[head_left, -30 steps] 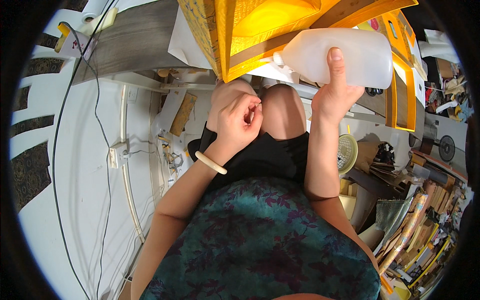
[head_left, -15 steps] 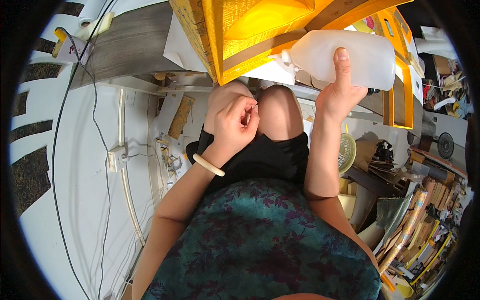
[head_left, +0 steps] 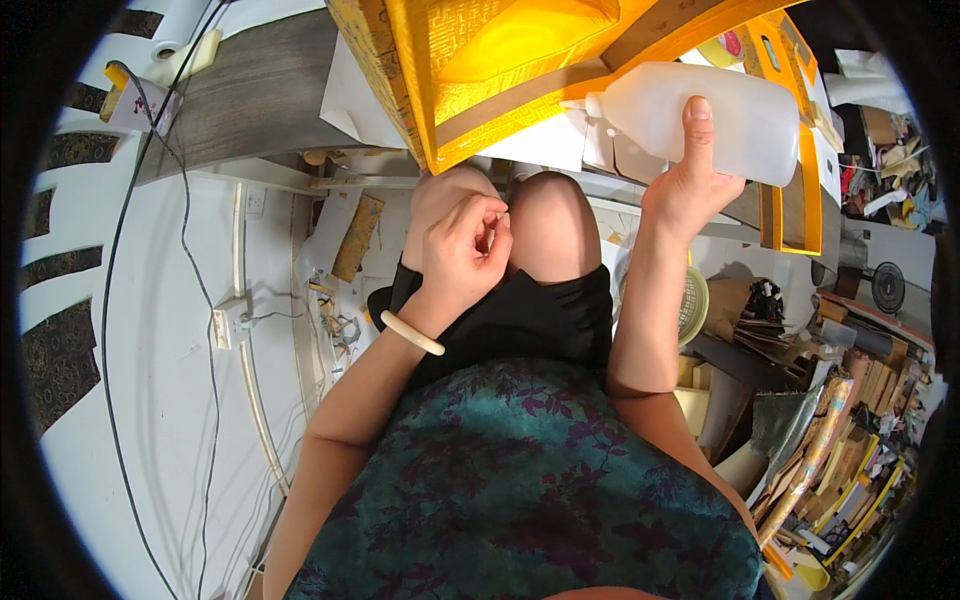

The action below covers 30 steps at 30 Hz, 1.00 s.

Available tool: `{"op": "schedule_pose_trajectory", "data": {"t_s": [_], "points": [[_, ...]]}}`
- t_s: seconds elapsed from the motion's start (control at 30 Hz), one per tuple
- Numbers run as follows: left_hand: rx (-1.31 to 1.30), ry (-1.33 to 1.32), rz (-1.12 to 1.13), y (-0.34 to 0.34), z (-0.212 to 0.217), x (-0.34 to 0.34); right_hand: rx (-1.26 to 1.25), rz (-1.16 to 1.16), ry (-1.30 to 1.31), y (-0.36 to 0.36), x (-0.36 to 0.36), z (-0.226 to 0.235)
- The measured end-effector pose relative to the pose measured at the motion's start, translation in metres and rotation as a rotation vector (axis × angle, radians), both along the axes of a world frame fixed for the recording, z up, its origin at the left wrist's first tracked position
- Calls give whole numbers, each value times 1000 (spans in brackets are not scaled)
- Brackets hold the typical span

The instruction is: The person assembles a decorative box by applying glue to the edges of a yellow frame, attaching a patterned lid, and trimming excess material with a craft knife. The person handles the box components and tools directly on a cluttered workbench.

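Observation:
My right hand (head_left: 688,185) grips a white plastic squeeze bottle (head_left: 700,120), held on its side with its nozzle pointing left toward a yellow fabric-lined box (head_left: 500,70) on the table edge. The nozzle tip sits at the box's brown inner strip. My left hand (head_left: 462,250) rests over my left knee with its fingers curled in and nothing visible in them. A pale bangle (head_left: 410,333) circles that wrist.
A second yellow frame piece (head_left: 790,150) stands to the right behind the bottle. A grey table top (head_left: 250,90) runs to the left with a paper roll (head_left: 180,25). Cables and a socket strip (head_left: 230,320) lie on the white floor. Piled scraps and rolled materials (head_left: 830,440) fill the right.
The bottle and my right hand have shifted slightly right and lower against the box. My left hand stays curled on the knee.

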State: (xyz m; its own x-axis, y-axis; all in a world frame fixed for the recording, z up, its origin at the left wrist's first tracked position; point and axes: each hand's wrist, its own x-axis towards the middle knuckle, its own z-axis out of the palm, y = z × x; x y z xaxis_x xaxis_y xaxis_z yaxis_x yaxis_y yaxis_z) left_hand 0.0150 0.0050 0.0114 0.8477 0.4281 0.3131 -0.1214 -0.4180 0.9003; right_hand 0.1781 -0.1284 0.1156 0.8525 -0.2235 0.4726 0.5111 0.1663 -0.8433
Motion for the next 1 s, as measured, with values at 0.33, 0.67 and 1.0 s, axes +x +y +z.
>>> {"op": "schedule_pose_trajectory", "data": {"t_s": [0.33,0.67,1.0], "points": [[9,11,-18,2,1,0,-97,-80,-53,-10,9,-3],[-3,-2,-14,1,1,-1,-67,-121,-163,-5,10,3],[16,0,-10,2,4,-1,-170,-189,-319,1,8,-1]]}}
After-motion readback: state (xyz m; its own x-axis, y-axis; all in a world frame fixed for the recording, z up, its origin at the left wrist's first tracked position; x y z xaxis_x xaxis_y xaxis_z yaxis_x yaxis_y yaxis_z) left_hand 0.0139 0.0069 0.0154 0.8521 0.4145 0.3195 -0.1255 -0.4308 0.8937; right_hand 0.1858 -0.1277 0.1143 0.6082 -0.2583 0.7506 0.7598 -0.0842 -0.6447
